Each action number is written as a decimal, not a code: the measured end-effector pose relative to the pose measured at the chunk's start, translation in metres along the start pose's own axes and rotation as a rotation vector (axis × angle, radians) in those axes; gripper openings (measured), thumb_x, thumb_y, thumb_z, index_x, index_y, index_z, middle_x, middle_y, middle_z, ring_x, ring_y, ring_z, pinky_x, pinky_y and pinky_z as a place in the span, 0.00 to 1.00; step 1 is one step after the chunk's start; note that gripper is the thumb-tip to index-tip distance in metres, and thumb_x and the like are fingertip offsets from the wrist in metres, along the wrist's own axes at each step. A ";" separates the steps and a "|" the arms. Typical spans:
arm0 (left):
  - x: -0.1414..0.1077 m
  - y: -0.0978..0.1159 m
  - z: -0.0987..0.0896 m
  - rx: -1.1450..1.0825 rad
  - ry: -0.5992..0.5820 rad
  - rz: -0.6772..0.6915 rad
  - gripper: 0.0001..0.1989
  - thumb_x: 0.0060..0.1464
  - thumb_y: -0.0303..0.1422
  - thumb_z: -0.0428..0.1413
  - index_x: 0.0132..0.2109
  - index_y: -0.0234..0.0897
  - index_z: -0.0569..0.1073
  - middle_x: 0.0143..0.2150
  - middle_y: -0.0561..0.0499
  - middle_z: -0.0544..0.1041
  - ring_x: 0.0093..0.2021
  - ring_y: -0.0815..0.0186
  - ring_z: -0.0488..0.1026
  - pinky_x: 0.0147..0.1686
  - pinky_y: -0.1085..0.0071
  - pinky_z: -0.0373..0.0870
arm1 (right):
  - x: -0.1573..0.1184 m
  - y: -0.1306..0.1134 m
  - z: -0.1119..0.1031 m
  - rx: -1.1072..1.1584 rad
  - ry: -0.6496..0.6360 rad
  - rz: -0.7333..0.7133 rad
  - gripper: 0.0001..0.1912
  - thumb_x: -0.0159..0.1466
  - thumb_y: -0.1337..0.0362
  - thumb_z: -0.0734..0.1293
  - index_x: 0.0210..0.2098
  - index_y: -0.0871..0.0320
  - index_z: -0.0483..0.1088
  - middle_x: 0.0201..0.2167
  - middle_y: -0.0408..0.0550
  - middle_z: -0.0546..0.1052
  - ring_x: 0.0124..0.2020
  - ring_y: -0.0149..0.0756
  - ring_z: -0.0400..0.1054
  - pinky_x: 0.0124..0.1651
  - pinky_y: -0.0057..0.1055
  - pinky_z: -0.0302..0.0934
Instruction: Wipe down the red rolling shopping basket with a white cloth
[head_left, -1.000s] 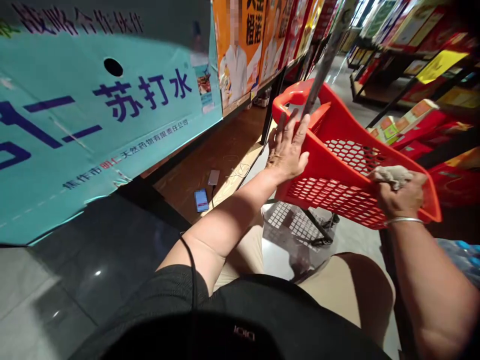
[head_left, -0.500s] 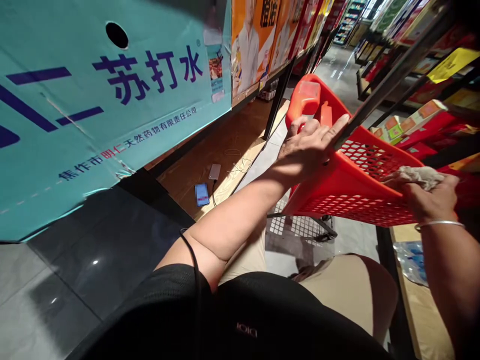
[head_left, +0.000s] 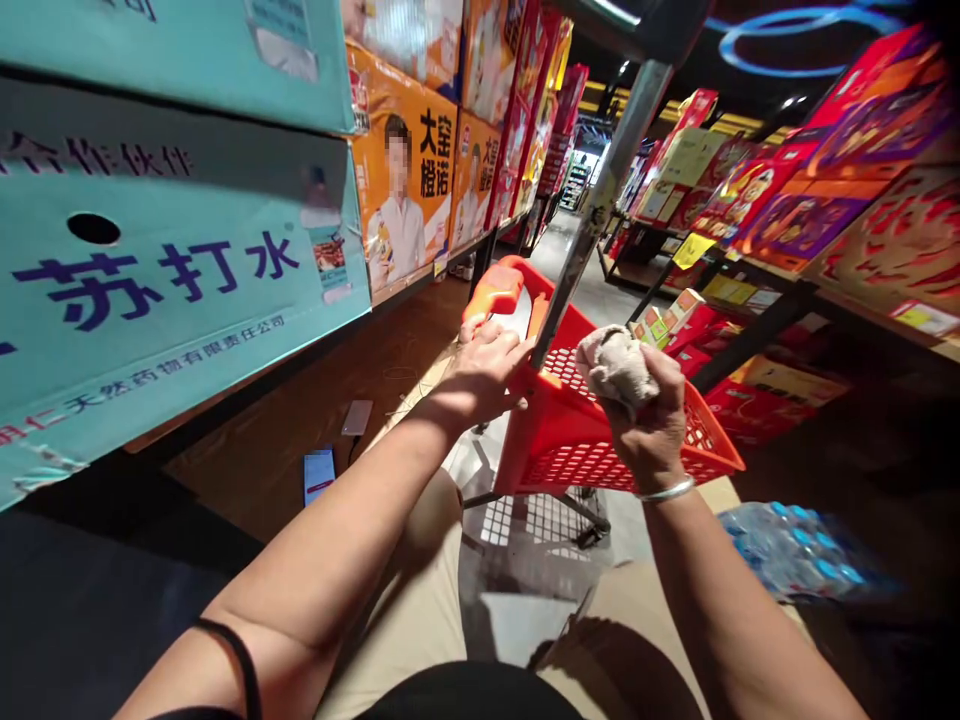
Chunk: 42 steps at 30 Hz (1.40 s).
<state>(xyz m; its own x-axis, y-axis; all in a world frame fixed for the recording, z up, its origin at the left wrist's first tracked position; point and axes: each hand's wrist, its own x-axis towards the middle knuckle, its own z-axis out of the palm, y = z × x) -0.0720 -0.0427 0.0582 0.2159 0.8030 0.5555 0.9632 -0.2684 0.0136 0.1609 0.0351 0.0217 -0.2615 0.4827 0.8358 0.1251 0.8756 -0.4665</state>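
A red plastic shopping cart (head_left: 517,440) with perforated sides stands in front of me. My left hand (head_left: 484,368) grips its near left corner beside the orange-red plastic seat part, fingers bent over the edge and partly hidden. Bunched up in my right hand (head_left: 652,420) is a greyish-white cloth (head_left: 619,368), held above the basket's right side. Between my hands a worn metal pole (head_left: 592,210) slants upward from the cart. Its upper end runs out of the picture.
Turquoise cartons (head_left: 180,230) and orange boxes (head_left: 405,170) are stacked on the left shelf. Below them lie a phone (head_left: 319,475) and a white power bank-like block (head_left: 357,417). Wrapped bottles (head_left: 802,550) lie low at right, under shelves of red and purple gift boxes (head_left: 817,200).
My right hand has lifted the cloth from the basket's rim and brought it closer to the pole. My left hand stays at the cart's corner. The view has tilted upward.
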 end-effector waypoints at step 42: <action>-0.012 0.006 0.001 0.231 0.121 0.073 0.17 0.57 0.44 0.61 0.47 0.38 0.75 0.45 0.44 0.78 0.47 0.51 0.68 0.57 0.51 0.54 | -0.024 -0.007 0.015 -0.057 -0.112 -0.091 0.27 0.63 0.68 0.71 0.60 0.46 0.67 0.60 0.49 0.73 0.61 0.42 0.68 0.64 0.46 0.63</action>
<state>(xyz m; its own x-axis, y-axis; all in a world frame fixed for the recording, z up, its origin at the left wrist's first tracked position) -0.0684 -0.0537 0.0505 0.2792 0.7124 0.6438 0.9597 -0.1839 -0.2127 0.1520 0.0178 0.0007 -0.3787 0.3993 0.8349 0.1496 0.9167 -0.3706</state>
